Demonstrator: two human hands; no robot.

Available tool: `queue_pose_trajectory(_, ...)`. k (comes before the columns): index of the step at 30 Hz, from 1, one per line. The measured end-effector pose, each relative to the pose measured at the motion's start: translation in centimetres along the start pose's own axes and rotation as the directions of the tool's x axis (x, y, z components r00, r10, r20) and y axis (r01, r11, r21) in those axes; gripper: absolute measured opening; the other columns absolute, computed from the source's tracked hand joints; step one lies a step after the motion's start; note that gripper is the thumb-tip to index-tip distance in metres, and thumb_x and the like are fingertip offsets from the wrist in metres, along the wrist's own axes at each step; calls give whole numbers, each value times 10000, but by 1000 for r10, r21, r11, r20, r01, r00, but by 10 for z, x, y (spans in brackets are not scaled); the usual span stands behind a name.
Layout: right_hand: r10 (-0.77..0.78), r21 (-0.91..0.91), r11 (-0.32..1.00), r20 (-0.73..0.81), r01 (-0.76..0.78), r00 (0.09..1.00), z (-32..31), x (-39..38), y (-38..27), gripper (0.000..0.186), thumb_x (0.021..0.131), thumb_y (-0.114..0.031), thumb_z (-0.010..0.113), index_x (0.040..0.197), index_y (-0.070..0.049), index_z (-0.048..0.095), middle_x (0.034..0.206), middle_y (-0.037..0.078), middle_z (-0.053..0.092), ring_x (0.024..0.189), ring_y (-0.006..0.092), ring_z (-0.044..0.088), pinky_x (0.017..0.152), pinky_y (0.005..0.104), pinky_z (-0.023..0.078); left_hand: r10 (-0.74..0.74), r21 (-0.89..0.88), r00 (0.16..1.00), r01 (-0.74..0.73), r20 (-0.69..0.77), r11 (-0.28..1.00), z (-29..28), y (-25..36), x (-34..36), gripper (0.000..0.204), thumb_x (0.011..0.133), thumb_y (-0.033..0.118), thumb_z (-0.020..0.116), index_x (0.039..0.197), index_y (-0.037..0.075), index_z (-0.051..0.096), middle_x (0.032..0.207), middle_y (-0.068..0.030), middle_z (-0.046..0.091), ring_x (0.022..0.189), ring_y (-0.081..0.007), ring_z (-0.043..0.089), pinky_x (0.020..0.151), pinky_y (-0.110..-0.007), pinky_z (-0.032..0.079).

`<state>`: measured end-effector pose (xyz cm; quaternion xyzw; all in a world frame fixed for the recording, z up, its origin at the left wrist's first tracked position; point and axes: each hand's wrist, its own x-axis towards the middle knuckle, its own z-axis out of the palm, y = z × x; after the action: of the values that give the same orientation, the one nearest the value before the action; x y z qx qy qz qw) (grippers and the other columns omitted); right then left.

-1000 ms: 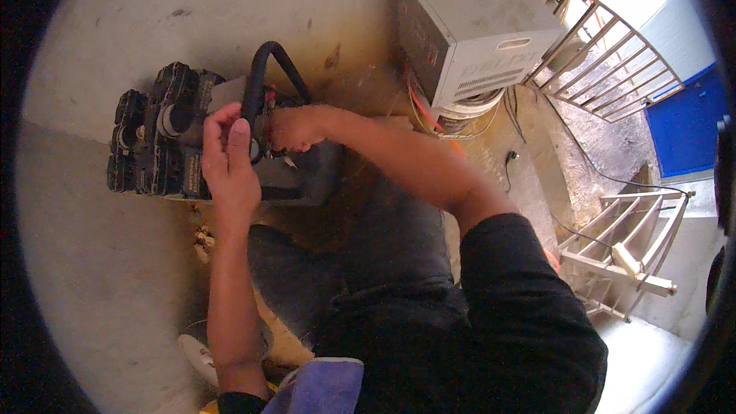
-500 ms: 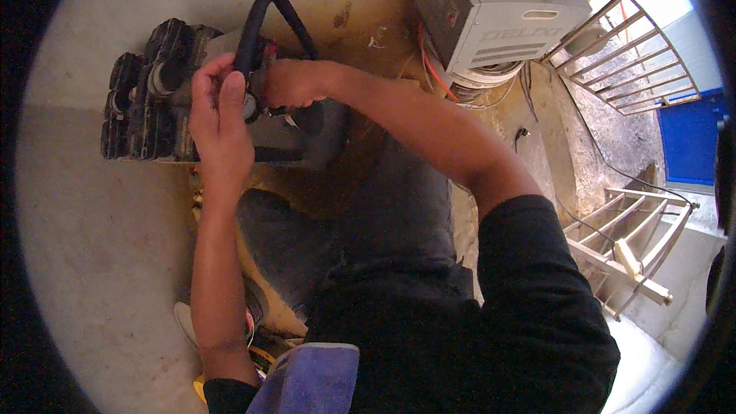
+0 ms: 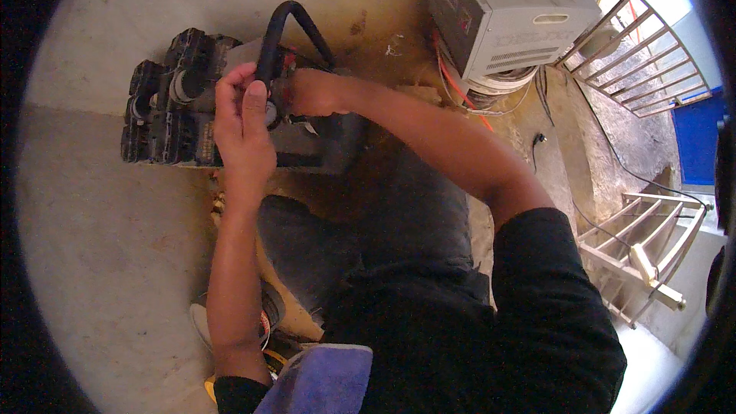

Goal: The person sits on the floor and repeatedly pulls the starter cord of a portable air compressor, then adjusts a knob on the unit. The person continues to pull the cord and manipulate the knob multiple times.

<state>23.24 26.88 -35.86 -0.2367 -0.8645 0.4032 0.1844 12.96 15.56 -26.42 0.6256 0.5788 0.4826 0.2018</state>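
A dark machine, apparently an air compressor (image 3: 299, 138), stands at the upper left with ribbed black pump heads (image 3: 188, 69) on its left side. A black padded handle (image 3: 277, 34) arches over its top. My left hand (image 3: 244, 123) is closed at the handle's near end, thumb beside a small round gauge (image 3: 270, 113); what its fingers grip is hidden. Just right of the gauge, my right hand (image 3: 314, 93) is curled into a fist against the fittings, its hold covered by the hand itself. A small pale piece (image 3: 310, 128) shows below it.
A grey metal box (image 3: 529, 31) rests on coiled pale hose (image 3: 502, 84) at the upper right. Cables trail over the floor near a black plug (image 3: 540, 139). Metal railings (image 3: 636, 46) and a metal frame (image 3: 644, 253) stand at right. A purple cloth (image 3: 330, 376) lies at my front.
The whole scene has shifted slightly right and down in the picture as my head moved. Both hands keep nearly the same places on the compressor.
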Motion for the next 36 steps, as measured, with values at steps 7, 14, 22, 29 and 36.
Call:
queue_pose_trajectory(7,71,312,948,15,-72,997,-12,-16,-15,229,819,-141,513,795,50,636,678,195,622,558,283,617,479,426,473,36,-13,999,-36,10,999,2,0,2,297,1000,249,526,1191,21,529,1021,-32,568,885,-99,501,804,-252,437)
queue_pose_trajectory(14,317,399,836,207,-376,925,-5,-4,-6,162,799,-140,538,723,-4,582,544,73,504,416,169,480,353,344,355,50,33,999,-50,11,998,1,-2,2,303,1002,245,512,1206,22,536,1075,-55,613,919,-126,586,816,-260,465)
queue_pose_trajectory(22,151,284,941,140,-186,979,-15,-14,-19,142,801,-125,529,800,-11,614,538,71,502,409,172,488,351,359,369,32,12,999,-32,18,999,0,2,0,307,1005,255,511,1194,14,531,1033,-46,581,908,-115,523,821,-258,440)
queue_pose_trajectory(29,188,13,981,192,-194,963,-11,-4,-11,192,793,-117,513,834,0,659,562,125,574,448,234,566,390,397,434,49,61,998,-50,25,997,2,2,0,328,1007,280,498,1209,25,538,1067,-60,610,923,-133,572,815,-276,468)
queue_pose_trajectory(36,74,95,993,-12,-73,997,-9,-12,-13,184,776,-124,545,772,14,667,583,171,588,502,263,612,458,418,471,38,59,999,-39,18,997,1,2,-1,325,1009,274,494,1210,23,539,1067,-62,610,923,-130,573,813,-275,469)
